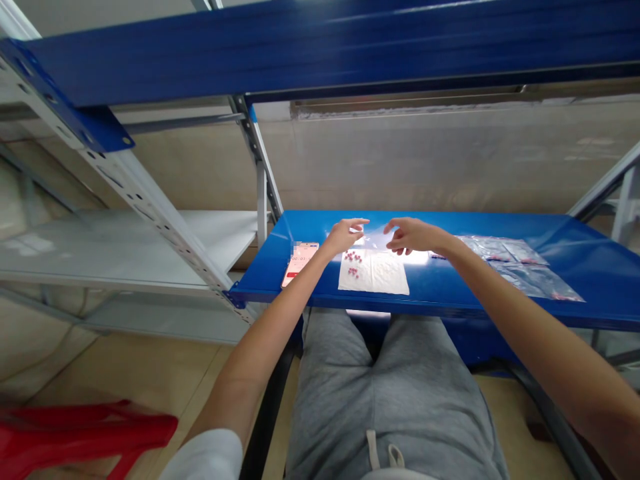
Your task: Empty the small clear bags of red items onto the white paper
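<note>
Red pieces [353, 272] lie on white sheet [383, 285] near left hand [345, 235] and right hand [413, 235], each grip loosely parted.

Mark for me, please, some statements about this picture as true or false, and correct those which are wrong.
1. Small red pieces lie on the white sheet. True.
2. The small red pieces are on the sheet's right half. False: they are on its left half.
3. The phone and the clear bags lie on the blue shelf. True.
4. The clear bags are left of the phone. False: they are to its right, beyond the sheet.
5. The left grip and right grip are near the sheet's far edge. True.
6. The left grip holds the phone. False: it is apart from the phone.
</note>
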`<state>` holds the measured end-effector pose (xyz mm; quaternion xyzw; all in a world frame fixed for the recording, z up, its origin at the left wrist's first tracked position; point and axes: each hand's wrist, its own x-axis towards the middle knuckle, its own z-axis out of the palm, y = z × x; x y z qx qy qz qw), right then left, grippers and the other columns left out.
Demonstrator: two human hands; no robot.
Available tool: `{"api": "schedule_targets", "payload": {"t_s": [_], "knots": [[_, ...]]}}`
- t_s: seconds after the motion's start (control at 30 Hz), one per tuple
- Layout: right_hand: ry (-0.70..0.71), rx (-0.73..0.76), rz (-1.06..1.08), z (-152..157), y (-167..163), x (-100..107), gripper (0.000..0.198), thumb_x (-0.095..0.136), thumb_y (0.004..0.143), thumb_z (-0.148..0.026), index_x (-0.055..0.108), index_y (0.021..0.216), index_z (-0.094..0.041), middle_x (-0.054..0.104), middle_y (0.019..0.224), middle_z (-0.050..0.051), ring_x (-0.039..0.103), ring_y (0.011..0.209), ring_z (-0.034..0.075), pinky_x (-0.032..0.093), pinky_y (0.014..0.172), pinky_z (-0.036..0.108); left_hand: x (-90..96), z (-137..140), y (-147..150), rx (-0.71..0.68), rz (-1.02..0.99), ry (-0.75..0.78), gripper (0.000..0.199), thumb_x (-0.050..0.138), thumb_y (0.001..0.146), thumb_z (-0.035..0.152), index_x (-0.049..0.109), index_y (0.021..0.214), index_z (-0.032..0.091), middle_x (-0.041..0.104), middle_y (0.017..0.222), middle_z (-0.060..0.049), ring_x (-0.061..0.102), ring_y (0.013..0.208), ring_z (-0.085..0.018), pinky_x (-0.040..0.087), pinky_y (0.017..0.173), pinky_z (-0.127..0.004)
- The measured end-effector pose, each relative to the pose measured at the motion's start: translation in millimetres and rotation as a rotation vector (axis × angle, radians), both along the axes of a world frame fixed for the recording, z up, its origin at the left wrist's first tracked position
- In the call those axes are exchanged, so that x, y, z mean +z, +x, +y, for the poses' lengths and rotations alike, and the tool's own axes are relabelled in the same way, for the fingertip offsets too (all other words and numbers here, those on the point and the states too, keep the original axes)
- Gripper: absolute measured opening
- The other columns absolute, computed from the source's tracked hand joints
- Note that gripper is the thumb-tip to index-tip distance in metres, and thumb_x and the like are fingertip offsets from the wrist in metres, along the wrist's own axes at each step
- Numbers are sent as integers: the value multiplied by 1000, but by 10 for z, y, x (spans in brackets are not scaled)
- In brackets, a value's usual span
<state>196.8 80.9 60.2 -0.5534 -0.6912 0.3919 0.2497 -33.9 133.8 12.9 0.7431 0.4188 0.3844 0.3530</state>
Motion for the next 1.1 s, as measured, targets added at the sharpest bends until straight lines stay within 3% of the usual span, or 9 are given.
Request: {"api": "schedule_targets", "payload": {"t_s": [0.13,0.2,0.37,0.47,0.67,0.8,0.93,1.1], "knots": [[24,29,-66,152,-85,152,42,94,51,-11,74,87,-17,68,54,0,61,42,16,52,45,26,-80,56,31,-61,16,-29,33,76,73,19,80,105,22,75,101,-9,69,82,-19,51,61,-23],[3,60,-92,203,-120,184,41,95,50,-12,75,85,-17,66,51,0,61,43,16,54,47,28,-114,35,20,-95,39,-35,39,81,68,25,79,107,20,75,100,-9,69,81,-20,53,64,-26],[-25,108,-134,254,-206,192,36,95,50,-13,76,81,-18,65,49,0,62,44,16,55,48,28,-202,-169,18,-70,118,128,78,96,50,35,71,122,20,72,116,-12,67,105,-29,52,95,-40],[-6,97,-149,257,-257,176,34,95,49,-13,76,77,-18,64,48,0,61,42,16,54,46,27,-256,-312,75,22,130,222,82,97,48,31,68,124,20,71,116,-12,63,113,-32,44,106,-44],[-8,147,-152,287,-272,170,28,92,55,-12,78,79,-17,65,51,2,63,46,19,56,51,32,-333,-431,171,87,243,262,72,93,58,30,64,123,20,69,116,-12,63,112,-32,44,104,-44],[-42,136,-61,294,-267,201,31,92,54,-8,78,80,-16,63,50,1,65,47,19,57,53,32,-361,-450,172,117,245,326,58,92,61,29,65,112,19,69,113,-13,63,110,-33,45,102,-44],[-65,204,-165,295,-281,245,29,91,59,-15,80,85,-18,63,49,-1,61,43,16,54,49,28,-367,-471,162,134,268,284,47,90,64,32,63,100,19,68,97,-10,64,95,-30,49,91,-41],[-57,225,-214,282,-315,282,32,92,60,-20,80,90,-18,63,47,-1,58,39,14,52,48,26,-396,-468,167,147,210,229,51,92,60,33,61,97,21,65,90,-5,64,91,-26,49,87,-38]]}}
